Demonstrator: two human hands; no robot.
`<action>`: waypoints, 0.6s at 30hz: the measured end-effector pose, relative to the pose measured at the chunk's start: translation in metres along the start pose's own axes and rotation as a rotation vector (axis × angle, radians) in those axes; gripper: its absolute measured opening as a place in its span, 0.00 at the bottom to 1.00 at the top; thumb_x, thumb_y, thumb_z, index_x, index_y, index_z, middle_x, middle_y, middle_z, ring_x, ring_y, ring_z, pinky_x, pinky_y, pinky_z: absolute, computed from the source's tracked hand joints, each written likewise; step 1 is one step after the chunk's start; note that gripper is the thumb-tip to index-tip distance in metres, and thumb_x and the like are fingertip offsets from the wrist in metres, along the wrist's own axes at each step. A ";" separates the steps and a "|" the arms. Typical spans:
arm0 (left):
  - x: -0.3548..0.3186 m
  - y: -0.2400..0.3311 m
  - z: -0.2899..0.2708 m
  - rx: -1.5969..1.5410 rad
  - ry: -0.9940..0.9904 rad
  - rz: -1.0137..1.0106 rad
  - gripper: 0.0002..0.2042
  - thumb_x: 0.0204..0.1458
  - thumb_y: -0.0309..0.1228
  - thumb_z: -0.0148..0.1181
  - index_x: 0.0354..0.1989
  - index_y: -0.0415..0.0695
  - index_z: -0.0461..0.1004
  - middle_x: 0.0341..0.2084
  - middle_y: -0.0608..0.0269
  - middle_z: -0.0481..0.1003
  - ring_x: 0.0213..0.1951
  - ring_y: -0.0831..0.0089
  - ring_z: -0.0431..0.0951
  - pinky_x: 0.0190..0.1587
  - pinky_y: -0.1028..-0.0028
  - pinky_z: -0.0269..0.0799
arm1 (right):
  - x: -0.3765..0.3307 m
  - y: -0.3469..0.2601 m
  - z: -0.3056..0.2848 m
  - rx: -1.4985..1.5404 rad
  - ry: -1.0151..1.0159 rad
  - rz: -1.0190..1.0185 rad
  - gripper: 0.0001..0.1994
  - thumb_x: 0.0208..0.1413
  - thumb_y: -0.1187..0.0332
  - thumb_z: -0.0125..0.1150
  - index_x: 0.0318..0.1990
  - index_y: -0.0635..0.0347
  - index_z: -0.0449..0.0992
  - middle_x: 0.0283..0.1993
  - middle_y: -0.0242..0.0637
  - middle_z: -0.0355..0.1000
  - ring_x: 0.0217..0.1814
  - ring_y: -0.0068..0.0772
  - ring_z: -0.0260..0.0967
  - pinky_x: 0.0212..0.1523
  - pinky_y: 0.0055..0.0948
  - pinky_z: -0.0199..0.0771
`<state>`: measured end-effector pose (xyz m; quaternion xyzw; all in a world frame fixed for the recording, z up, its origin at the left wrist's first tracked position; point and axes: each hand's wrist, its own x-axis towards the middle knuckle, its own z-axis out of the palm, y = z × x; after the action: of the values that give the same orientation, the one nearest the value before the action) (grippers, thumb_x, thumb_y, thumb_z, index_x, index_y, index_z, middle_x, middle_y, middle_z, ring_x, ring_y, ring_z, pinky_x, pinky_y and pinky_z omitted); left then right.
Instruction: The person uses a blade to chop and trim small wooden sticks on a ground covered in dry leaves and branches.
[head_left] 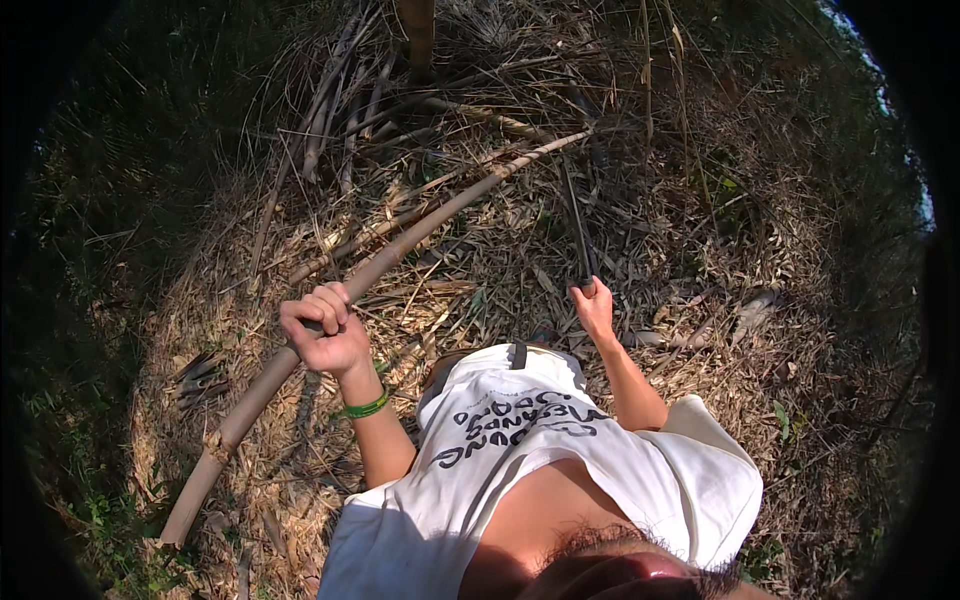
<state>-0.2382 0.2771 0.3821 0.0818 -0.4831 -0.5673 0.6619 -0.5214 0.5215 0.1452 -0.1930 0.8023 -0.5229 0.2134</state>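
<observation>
My left hand (330, 332) is closed around a long brown bamboo pole (425, 228), fingers wrapped over its top. The pole slants from the lower left to the upper middle, thinning toward its far tip, and a node shows on its near part. In my right hand (594, 310), the fingers grip the dark handle of a machete (574, 212). Its long narrow blade points away from me, with its far part close to the pole's thin end. Whether blade and pole touch, I cannot tell.
Dry leaves and bamboo litter (690, 260) cover the ground. Several cut stalks (345, 100) lie piled at the far left of middle, and a thick upright stalk (416, 35) stands beyond them. Thin hanging stems (647, 80) rise at the far right. Green plants (100, 515) grow at the lower left.
</observation>
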 end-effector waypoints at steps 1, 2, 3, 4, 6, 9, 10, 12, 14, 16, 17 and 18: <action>-0.001 -0.002 -0.006 0.004 -0.005 -0.011 0.19 0.67 0.46 0.42 0.25 0.49 0.62 0.11 0.73 0.53 0.17 0.78 0.54 0.31 0.71 0.55 | 0.008 -0.010 0.010 0.012 -0.027 -0.034 0.13 0.52 0.68 0.67 0.28 0.66 0.69 0.20 0.35 0.67 0.23 0.23 0.61 0.28 0.29 0.65; -0.003 -0.003 -0.011 0.000 -0.005 -0.013 0.19 0.67 0.47 0.43 0.25 0.49 0.62 0.11 0.73 0.53 0.17 0.78 0.54 0.31 0.71 0.55 | 0.016 -0.019 0.019 -0.044 -0.036 -0.069 0.13 0.53 0.67 0.66 0.28 0.66 0.69 0.21 0.34 0.67 0.24 0.23 0.61 0.28 0.29 0.65; -0.005 -0.004 -0.015 0.001 0.000 -0.007 0.19 0.66 0.47 0.44 0.25 0.48 0.62 0.11 0.73 0.54 0.17 0.78 0.55 0.31 0.71 0.55 | 0.022 -0.025 0.028 -0.093 -0.058 -0.082 0.13 0.53 0.67 0.65 0.28 0.67 0.69 0.21 0.34 0.67 0.24 0.24 0.61 0.28 0.30 0.65; -0.007 -0.005 -0.018 -0.007 -0.005 -0.002 0.19 0.66 0.47 0.44 0.26 0.47 0.62 0.12 0.73 0.54 0.17 0.78 0.55 0.32 0.70 0.57 | 0.026 -0.029 0.036 -0.119 -0.076 -0.096 0.13 0.54 0.67 0.64 0.29 0.67 0.69 0.21 0.33 0.67 0.25 0.25 0.61 0.29 0.31 0.64; -0.009 -0.006 -0.022 -0.013 -0.058 0.005 0.19 0.66 0.46 0.44 0.26 0.47 0.62 0.12 0.73 0.54 0.17 0.78 0.55 0.32 0.69 0.57 | 0.033 -0.039 0.049 -0.304 -0.141 -0.069 0.14 0.54 0.64 0.65 0.29 0.67 0.69 0.22 0.37 0.69 0.26 0.31 0.64 0.31 0.34 0.66; -0.009 -0.005 -0.028 -0.025 -0.063 -0.002 0.18 0.65 0.45 0.44 0.26 0.47 0.61 0.12 0.72 0.55 0.17 0.77 0.56 0.33 0.68 0.57 | 0.043 -0.077 0.053 -0.361 -0.153 -0.049 0.18 0.52 0.59 0.66 0.28 0.67 0.70 0.23 0.44 0.70 0.27 0.40 0.66 0.34 0.39 0.68; -0.007 -0.005 -0.030 -0.028 -0.061 -0.007 0.18 0.65 0.44 0.45 0.26 0.47 0.61 0.12 0.72 0.55 0.17 0.77 0.56 0.33 0.68 0.57 | 0.051 -0.103 0.046 -0.363 -0.144 -0.065 0.18 0.51 0.58 0.67 0.27 0.67 0.71 0.22 0.42 0.69 0.26 0.39 0.66 0.33 0.38 0.67; -0.005 -0.004 -0.031 -0.025 -0.088 0.005 0.18 0.65 0.44 0.45 0.25 0.46 0.61 0.11 0.71 0.54 0.17 0.77 0.56 0.33 0.69 0.57 | 0.065 -0.174 0.023 -0.332 -0.056 -0.171 0.21 0.51 0.56 0.69 0.24 0.65 0.69 0.18 0.33 0.60 0.23 0.29 0.55 0.28 0.33 0.61; -0.004 -0.004 -0.029 -0.035 -0.068 -0.007 0.18 0.65 0.43 0.45 0.25 0.46 0.61 0.11 0.72 0.54 0.17 0.77 0.56 0.33 0.68 0.57 | 0.076 -0.257 -0.014 -0.072 -0.004 -0.408 0.18 0.55 0.59 0.68 0.23 0.59 0.68 0.18 0.23 0.56 0.23 0.18 0.49 0.25 0.26 0.53; -0.006 -0.004 -0.023 -0.045 -0.070 -0.007 0.18 0.65 0.43 0.46 0.25 0.46 0.60 0.11 0.72 0.54 0.17 0.77 0.55 0.32 0.68 0.57 | 0.079 -0.324 -0.050 0.306 0.038 -0.510 0.13 0.59 0.66 0.64 0.26 0.60 0.70 0.17 0.25 0.59 0.22 0.17 0.56 0.24 0.26 0.59; -0.007 -0.005 -0.019 -0.061 -0.069 0.003 0.18 0.65 0.43 0.46 0.25 0.46 0.60 0.11 0.72 0.54 0.17 0.77 0.55 0.32 0.68 0.57 | 0.078 -0.343 -0.059 0.584 -0.066 -0.641 0.11 0.59 0.69 0.63 0.26 0.61 0.71 0.17 0.26 0.60 0.22 0.18 0.58 0.24 0.27 0.62; -0.009 -0.006 -0.015 -0.058 -0.068 0.002 0.17 0.65 0.42 0.46 0.25 0.46 0.60 0.11 0.72 0.54 0.17 0.77 0.55 0.32 0.68 0.57 | 0.076 -0.346 -0.060 0.664 0.041 -0.693 0.10 0.59 0.71 0.62 0.27 0.61 0.70 0.17 0.27 0.60 0.22 0.18 0.59 0.24 0.27 0.63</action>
<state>-0.2301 0.2764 0.3653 0.0426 -0.4887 -0.5828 0.6478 -0.5873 0.3953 0.4752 -0.3600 0.4844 -0.7950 0.0608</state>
